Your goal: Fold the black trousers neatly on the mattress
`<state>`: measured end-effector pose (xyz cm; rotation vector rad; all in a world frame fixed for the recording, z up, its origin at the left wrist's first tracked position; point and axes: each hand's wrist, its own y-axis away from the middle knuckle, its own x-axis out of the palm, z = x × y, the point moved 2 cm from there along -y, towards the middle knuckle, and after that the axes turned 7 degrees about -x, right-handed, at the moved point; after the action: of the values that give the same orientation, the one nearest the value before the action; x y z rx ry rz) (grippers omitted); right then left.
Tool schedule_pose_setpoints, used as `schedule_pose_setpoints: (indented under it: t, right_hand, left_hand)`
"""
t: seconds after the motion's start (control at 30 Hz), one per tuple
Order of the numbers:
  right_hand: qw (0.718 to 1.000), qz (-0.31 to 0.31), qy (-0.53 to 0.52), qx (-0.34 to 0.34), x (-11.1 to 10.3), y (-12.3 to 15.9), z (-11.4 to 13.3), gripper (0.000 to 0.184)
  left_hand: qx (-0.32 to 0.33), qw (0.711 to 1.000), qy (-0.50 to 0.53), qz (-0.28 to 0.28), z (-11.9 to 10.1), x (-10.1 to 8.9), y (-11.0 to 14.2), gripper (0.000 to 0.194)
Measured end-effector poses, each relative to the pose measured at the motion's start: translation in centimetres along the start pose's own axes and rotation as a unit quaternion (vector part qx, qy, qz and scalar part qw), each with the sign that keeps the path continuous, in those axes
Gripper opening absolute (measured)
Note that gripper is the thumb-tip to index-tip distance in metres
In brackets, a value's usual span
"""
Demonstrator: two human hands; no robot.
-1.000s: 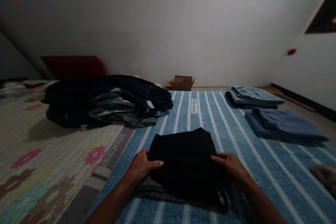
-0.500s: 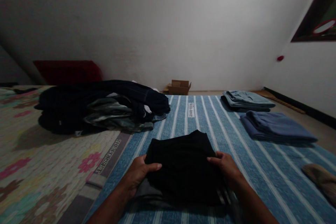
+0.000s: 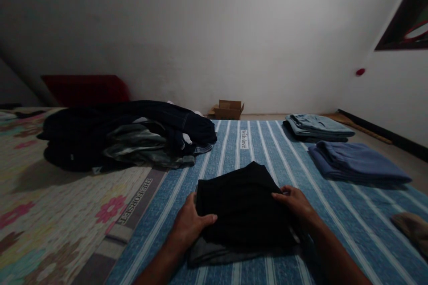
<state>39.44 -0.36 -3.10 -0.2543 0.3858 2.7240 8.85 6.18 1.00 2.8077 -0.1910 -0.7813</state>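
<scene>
A folded black garment (image 3: 242,209) lies in front of me on the blue striped sheet (image 3: 187,191); its exact kind is unclear. A dark grey layer shows under its near edge. My left hand (image 3: 192,222) grips the left side, thumb on top and fingers tucked under the edge. On the opposite side, my right hand (image 3: 296,202) pinches the right edge, its other fingers partly hidden behind the cloth.
A heap of dark clothes (image 3: 127,136) lies at the left. Folded blue trousers (image 3: 357,162) and a light blue folded stack (image 3: 319,127) lie at the right. A cardboard box (image 3: 229,109) stands by the wall, and a brown cloth item (image 3: 411,229) lies at the right edge.
Both hands and the black garment have shifted a little to the right. The garment's far right corner now reaches slightly farther away, and its grey under layer shows more clearly.
</scene>
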Motion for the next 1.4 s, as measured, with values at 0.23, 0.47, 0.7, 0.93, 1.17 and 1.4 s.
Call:
schedule_pose_setpoints:
  t: [0.23,0.47,0.7,0.93,1.17,1.4]
  right_hand:
    - [1.0,0.021,-0.005,0.004,-0.1,0.2,-0.2,0.043]
    - [1.0,0.025,0.011,-0.002,-0.2,0.3,-0.5,0.047]
    - [0.997,0.01,0.057,-0.045,-0.2,-0.1,-1.1,0.046]
    - [0.993,-0.01,0.102,-0.063,-0.1,0.2,-0.5,0.048]
    - [0.955,-0.092,0.257,-0.115,-0.5,2.6,1.0,0.047]
    - [0.803,0.0,0.268,-0.533,8.5,11.6,-0.3,0.023]
  left_hand:
    - [0.068,0.956,-0.273,-0.08,-1.7,0.0,2.3,0.043]
    - [-0.055,0.993,-0.105,0.023,-1.1,0.0,0.2,0.031]
    - [-0.125,0.98,0.095,0.12,-1.0,0.9,0.1,0.03]
    - [-0.166,0.951,0.184,0.184,-0.8,1.3,-0.2,0.034]
    - [-0.177,0.937,0.223,0.204,-0.5,1.3,-0.7,0.038]
    - [-0.208,0.931,0.249,0.17,-2.1,1.2,-0.2,0.027]
